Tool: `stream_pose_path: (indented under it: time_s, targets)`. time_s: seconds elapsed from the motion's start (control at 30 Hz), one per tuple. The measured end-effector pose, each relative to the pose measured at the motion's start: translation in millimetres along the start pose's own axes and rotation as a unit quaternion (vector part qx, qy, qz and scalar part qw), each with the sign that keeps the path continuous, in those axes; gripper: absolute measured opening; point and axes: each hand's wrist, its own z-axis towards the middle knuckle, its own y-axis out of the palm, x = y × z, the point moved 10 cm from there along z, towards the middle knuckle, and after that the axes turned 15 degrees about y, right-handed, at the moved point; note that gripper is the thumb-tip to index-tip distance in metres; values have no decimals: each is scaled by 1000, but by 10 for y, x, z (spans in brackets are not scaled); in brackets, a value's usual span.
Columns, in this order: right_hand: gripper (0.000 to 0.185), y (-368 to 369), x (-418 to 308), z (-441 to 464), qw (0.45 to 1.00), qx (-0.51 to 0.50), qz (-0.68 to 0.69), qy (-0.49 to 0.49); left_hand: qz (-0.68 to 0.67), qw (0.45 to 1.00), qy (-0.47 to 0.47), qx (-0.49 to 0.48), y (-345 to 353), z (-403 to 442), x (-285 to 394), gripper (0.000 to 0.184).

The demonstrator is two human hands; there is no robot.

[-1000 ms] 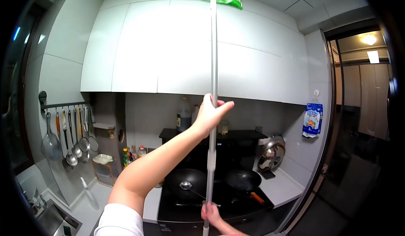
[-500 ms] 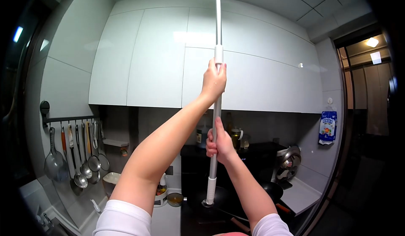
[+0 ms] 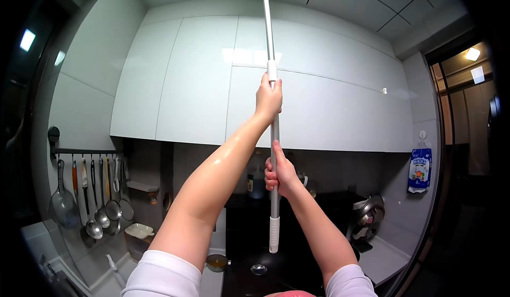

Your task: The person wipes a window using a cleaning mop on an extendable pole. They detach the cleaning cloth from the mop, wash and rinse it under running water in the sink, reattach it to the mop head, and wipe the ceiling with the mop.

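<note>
A long telescopic metal pole [image 3: 274,204] rises almost upright in front of me and runs out of the top of the view, so its upper end is hidden. Just below its white collar, my left hand [image 3: 269,98] is wrapped around it. Lower down, my right hand [image 3: 282,174] grips the same pole, with the thumb pointing up along it. The pole's white ribbed end grip hangs below, above the dark stove top [image 3: 241,281]. Behind the pole are the white wall cabinets [image 3: 319,105].
Ladles and strainers [image 3: 101,214] hang from a rail at left. A small bowl [image 3: 217,262] sits on the counter near the stove. Pot lids [image 3: 369,217] stand at right, near a blue packet [image 3: 419,170] on the wall. Ceiling panels [image 3: 361,2] are overhead.
The pole's lower end has shifted slightly right and its top slightly left. Both hands keep their grip. My view has tilted up a little, and the pan near the stove has mostly left sight.
</note>
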Motion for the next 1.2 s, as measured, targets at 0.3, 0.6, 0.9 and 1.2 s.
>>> stream_pose_path:
  time_s: [0.3, 0.6, 0.9, 1.2]
  targets:
    - [66, -47, 13, 188, 1000, -21, 4, 21, -27, 999, -34, 9, -53, 67, -400, 20]
    - [66, 8, 89, 464, 1000, 2, 18, 20, -81, 996, -28, 0, -142, 75, -616, 25]
    - [66, 441, 380, 537, 995, 38, 19, -89, -146, 989, 29, -9, -590, -261, -254, 53]
    - [69, 699, -380, 444, 982, 29, -54, -178, -127, 984, 127, -5, -725, 285, 516, 48]
